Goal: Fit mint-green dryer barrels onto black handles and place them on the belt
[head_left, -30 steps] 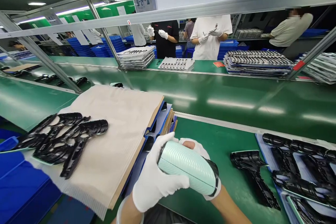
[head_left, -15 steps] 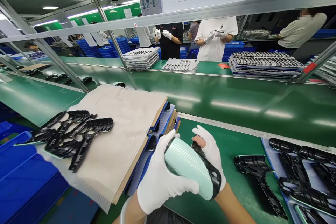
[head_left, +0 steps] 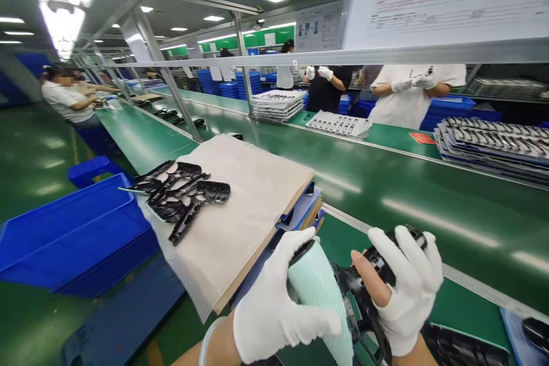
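My left hand point(head_left: 285, 300), in a white glove, is wrapped round a mint-green ribbed shell point(head_left: 319, 291) at the lower middle. My right hand point(head_left: 401, 286), gloved with a bare finger showing, holds a black plastic part point(head_left: 364, 291) just right of the shell. Whether the two parts are joined low down cannot be made out. To the left, several black handle-shaped parts point(head_left: 201, 194) lie on a cream sheet point(head_left: 249, 183) over a stack of boards. Another black part point(head_left: 467, 346) rests beneath my right hand's side, near the bottom edge.
Blue bins point(head_left: 81, 234) stand at the left. A metal rail point(head_left: 266, 60) crosses above the green bench point(head_left: 433, 211). Opposite are two people with white gloves and stacked trays point(head_left: 493, 146). Another person point(head_left: 71, 97) sits far left. A blue-white tray point(head_left: 521, 334) shows at the lower right.
The view has swung left. My right hand has drawn the black part away to the right of the mint-green shell, exposing its inner frame. My left hand still grips the shell.
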Tool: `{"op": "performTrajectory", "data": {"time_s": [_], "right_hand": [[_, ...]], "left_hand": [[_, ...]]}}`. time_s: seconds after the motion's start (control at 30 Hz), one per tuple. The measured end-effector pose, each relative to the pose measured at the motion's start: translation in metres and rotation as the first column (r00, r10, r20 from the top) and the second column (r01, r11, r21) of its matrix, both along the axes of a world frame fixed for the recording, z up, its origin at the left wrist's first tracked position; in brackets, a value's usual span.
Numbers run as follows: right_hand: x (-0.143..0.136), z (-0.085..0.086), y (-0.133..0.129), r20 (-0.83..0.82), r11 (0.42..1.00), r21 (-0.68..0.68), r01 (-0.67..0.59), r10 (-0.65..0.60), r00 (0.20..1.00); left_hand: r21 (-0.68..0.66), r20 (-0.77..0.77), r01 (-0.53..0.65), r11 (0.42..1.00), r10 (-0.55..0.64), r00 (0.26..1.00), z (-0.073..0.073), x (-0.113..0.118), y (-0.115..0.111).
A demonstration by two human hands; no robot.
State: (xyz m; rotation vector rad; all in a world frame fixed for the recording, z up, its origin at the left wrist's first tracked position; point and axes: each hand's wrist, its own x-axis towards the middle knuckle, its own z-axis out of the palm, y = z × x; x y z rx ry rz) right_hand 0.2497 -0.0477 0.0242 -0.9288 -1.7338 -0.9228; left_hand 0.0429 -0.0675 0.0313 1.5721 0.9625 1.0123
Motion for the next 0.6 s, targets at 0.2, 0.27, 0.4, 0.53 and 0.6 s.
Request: {"op": "performTrajectory", "data": {"time_s": [0.2, 0.27, 0.4, 0.53, 0.6], "right_hand": [[-0.013, 0.009, 0.019, 0.106, 0.996, 0.057, -0.063, 0.057, 0.993], [-0.014, 0.013, 0.026, 0.138, 0.993, 0.09, -0.082, 0.069, 0.988], [-0.021, 0.012, 0.039, 0.242, 0.959, 0.23, -0.163, 0.106, 0.965], [-0.037, -0.012, 0.034, -0.056, 0.959, 0.282, -0.023, 0.04, 0.998], [-0.042, -0.025, 0.027, -0.165, 0.989, 0.148, 0.022, 0.002, 0.986]], "left_hand": [[0.137, -0.09, -0.116, 0.984, 0.129, 0.988, 0.007, -0.017, 0.002], [0.116, -0.059, -0.118, 0.986, 0.126, 0.99, 0.011, -0.02, 0.005], [0.025, -0.043, -0.147, 0.989, 0.148, 0.988, 0.022, -0.027, 0.011], [0.011, -0.138, -0.124, 0.992, 0.124, 0.983, 0.035, -0.042, 0.018], [0.065, -0.168, -0.075, 0.995, 0.085, 0.982, 0.041, -0.05, 0.025]]}}
